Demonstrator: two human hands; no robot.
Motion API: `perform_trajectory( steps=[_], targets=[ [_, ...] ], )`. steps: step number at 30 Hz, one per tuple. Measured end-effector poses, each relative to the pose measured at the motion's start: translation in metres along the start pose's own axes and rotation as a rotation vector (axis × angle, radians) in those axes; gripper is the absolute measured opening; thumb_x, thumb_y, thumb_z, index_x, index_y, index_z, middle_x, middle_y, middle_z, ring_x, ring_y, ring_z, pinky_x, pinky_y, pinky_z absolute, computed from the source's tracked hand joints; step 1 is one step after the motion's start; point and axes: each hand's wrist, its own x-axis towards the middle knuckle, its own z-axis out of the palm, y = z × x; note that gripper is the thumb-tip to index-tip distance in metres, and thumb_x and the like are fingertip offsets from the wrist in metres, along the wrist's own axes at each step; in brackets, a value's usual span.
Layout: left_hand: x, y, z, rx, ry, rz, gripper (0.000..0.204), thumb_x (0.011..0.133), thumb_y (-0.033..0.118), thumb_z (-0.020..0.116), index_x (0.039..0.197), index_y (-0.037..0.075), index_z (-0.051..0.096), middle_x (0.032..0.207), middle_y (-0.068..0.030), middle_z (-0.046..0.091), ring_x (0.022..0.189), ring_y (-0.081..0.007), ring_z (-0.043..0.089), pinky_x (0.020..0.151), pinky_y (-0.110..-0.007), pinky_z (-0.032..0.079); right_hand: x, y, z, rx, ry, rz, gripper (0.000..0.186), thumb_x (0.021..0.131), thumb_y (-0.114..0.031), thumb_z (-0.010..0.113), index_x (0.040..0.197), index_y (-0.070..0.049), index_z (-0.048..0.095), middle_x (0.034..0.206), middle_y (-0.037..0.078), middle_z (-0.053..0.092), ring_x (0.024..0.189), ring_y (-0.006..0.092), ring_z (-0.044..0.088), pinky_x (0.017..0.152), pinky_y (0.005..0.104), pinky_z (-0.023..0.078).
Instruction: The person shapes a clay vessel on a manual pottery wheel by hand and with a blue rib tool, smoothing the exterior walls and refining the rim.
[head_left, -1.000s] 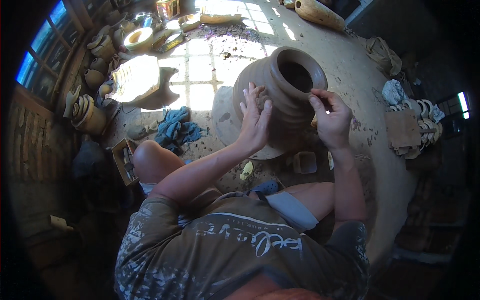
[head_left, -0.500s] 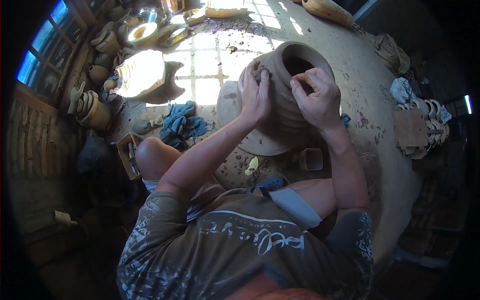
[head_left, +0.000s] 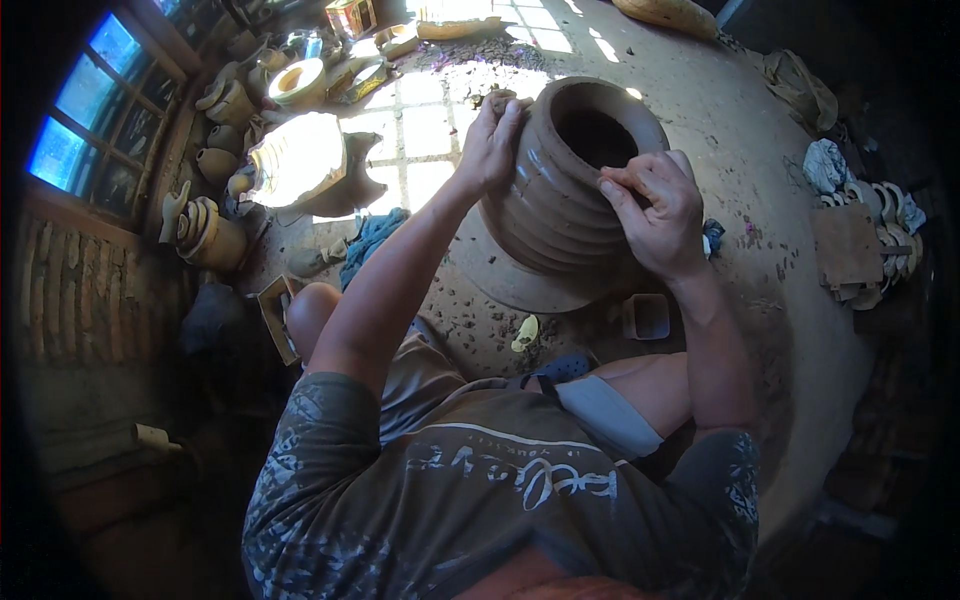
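Note:
A large ribbed brown clay pot [head_left: 550, 215] with a wide round mouth stands on a round flat base [head_left: 535, 292] in front of me. My left hand [head_left: 490, 148] is at the pot's left side near the rim, its fingers closed round a small lump of clay [head_left: 499, 98]. My right hand [head_left: 660, 205] is at the right side of the rim, thumb and fingertips pinched together. What sits in that pinch, if anything, is too small to make out. The pot's inside is dark.
A blue cloth [head_left: 372, 243] lies left of the pot. A square plastic tub [head_left: 646, 317] and a yellowish scrap [head_left: 525, 333] are near my legs. At my left knee is a wooden box [head_left: 276, 318]. Pale sunlit pottery [head_left: 300, 158] stands far left, stacked curved pieces [head_left: 868, 235] at right.
My left hand has moved outward and up from the pot's front with the clay lump. My right hand has shifted right and down along the rim, still pinched. The view has shifted slightly.

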Motion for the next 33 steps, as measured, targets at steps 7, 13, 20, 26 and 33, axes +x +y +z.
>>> perform_trajectory(
  steps=[7, 13, 20, 26, 33],
  targets=[
    [-0.003, 0.014, 0.004, -0.022, -0.018, -0.076, 0.040, 0.111, 0.032, 0.049, 0.126, -0.004, 0.058, 0.118, -0.0181, 0.069, 0.115, -0.0211, 0.062, 0.101, -0.035, 0.047, -0.049, 0.046, -0.021, 0.207, 0.207, 0.247, 0.013, 0.089, -0.001, 0.076, 0.102, -0.003, 0.076, 0.094, 0.008, 0.072, 0.085, 0.0146, 0.067, 0.078, 0.0306, 0.054],
    [-0.027, 0.027, 0.006, 0.138, 0.079, -0.186, 0.043, 0.112, 0.033, 0.045, 0.131, -0.004, 0.053, 0.119, -0.0203, 0.069, 0.117, -0.0278, 0.063, 0.103, -0.038, 0.046, -0.055, 0.039, -0.017, 0.425, -0.017, 0.556, 0.057, 0.091, -0.002, 0.069, 0.146, -0.015, 0.060, 0.086, 0.003, 0.071, 0.072, 0.0089, 0.064, 0.074, 0.0278, 0.053],
    [-0.084, 0.042, 0.023, -0.025, 0.114, -0.167, 0.056, 0.113, 0.035, 0.040, 0.151, -0.006, 0.034, 0.145, -0.0242, 0.052, 0.134, -0.0315, 0.053, 0.115, -0.039, 0.037, -0.055, 0.019, -0.007, 0.204, -0.198, 0.639, 0.095, 0.079, -0.004, 0.063, 0.165, -0.026, 0.030, 0.063, 0.009, 0.066, 0.059, 0.0177, 0.066, 0.072, 0.0338, 0.056],
    [-0.113, 0.067, 0.021, 0.090, 0.033, -0.216, 0.066, 0.113, 0.037, 0.039, 0.160, -0.006, 0.021, 0.157, -0.0278, 0.039, 0.145, -0.0359, 0.041, 0.120, -0.041, 0.031, -0.055, -0.006, 0.009, 0.157, -0.156, 0.660, 0.098, 0.078, -0.005, 0.065, 0.166, -0.020, 0.023, 0.062, 0.009, 0.066, 0.060, 0.0229, 0.070, 0.072, 0.0366, 0.058],
    [-0.130, 0.079, 0.020, -0.033, -0.041, -0.266, 0.070, 0.113, 0.036, 0.038, 0.162, -0.007, 0.013, 0.159, -0.0281, 0.035, 0.149, -0.0350, 0.037, 0.122, -0.041, 0.029, -0.048, -0.033, 0.031, 0.108, -0.119, 0.578, 0.099, 0.076, -0.005, 0.066, 0.165, -0.009, 0.021, 0.063, 0.010, 0.068, 0.060, 0.0265, 0.072, 0.069, 0.0395, 0.060]
  ],
)
